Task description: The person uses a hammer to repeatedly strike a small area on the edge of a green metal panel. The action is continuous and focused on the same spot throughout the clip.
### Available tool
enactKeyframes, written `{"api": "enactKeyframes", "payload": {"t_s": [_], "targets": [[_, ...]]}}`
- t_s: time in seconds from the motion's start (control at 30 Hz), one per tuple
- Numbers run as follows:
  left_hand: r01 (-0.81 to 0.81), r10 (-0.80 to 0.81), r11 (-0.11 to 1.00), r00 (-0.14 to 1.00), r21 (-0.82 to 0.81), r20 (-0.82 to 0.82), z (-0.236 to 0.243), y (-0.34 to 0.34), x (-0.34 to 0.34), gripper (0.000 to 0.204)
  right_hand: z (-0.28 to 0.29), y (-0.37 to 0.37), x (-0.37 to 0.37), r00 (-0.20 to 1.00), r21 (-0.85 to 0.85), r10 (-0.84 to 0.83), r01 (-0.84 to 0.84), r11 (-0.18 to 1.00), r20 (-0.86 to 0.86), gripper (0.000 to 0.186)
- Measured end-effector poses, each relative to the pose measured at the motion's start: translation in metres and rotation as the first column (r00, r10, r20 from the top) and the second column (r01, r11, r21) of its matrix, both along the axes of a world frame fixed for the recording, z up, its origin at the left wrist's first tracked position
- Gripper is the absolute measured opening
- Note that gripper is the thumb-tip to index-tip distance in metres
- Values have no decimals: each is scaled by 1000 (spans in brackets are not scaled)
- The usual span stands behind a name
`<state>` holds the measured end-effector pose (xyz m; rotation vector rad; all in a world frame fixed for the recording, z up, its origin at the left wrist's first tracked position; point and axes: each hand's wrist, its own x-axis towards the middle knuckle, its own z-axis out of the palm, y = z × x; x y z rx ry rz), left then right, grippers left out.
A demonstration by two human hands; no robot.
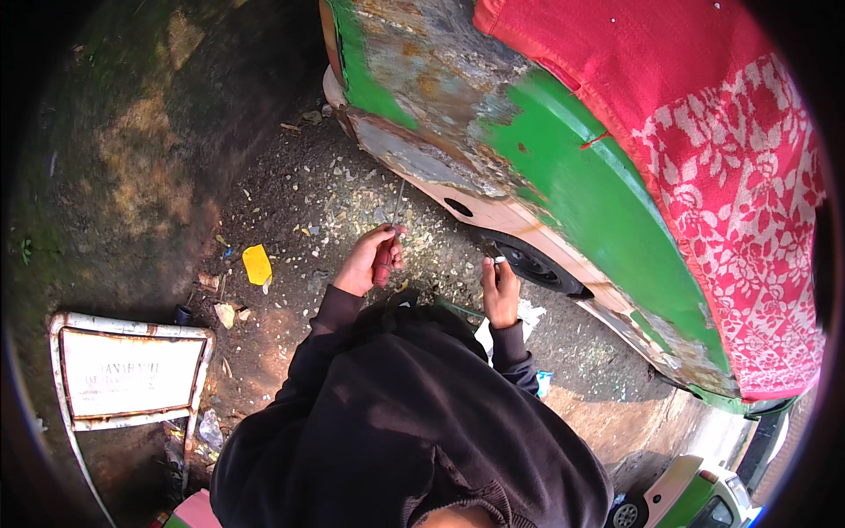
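Observation:
My left hand (357, 265) is closed around the red handle of a screwdriver (383, 264), its thin metal shaft pointing up and away toward the vehicle. Closed too, my right hand (502, 297) has thumb and fingers pinched on a small thing with a white end (499, 260); its kind is too small to tell. Both hands are apart, in front of my dark sweater. Beyond them stands a green and pale pink vehicle (572, 158), its side panel patched with bare, rusty and scraped areas. The dark wheel (528, 264) lies just past my right hand.
A red floral cloth (722, 176) drapes over the vehicle. At left, a rusty-framed white sign (128, 374) stands near a mossy wall (132, 158). A yellow scrap (256, 265) and paint flakes litter the dirt ground. Another green and white vehicle (691, 502) is at lower right.

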<state>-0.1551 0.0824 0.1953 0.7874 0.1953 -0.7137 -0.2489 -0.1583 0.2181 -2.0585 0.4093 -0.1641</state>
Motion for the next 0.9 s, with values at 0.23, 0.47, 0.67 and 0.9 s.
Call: {"api": "enactKeyframes", "payload": {"t_s": [0.23,0.47,0.67,0.9], "targets": [[40,-38,998,999,58,-30,4,-10,-1,21,-14,-11,11,1000,15,-5,5,1000,0,31],[173,-172,985,979,-2,-111,-2,1,40,13,17,17,20,993,30,-114,115,993,-43,32],[312,-310,950,940,-3,-142,7,9,72,14,1,38,9,951,161,-298,307,938,-79,34],[400,-392,914,914,68,-104,1,23,82,16,-10,57,-11,905,208,-417,425,881,-83,33]]}}
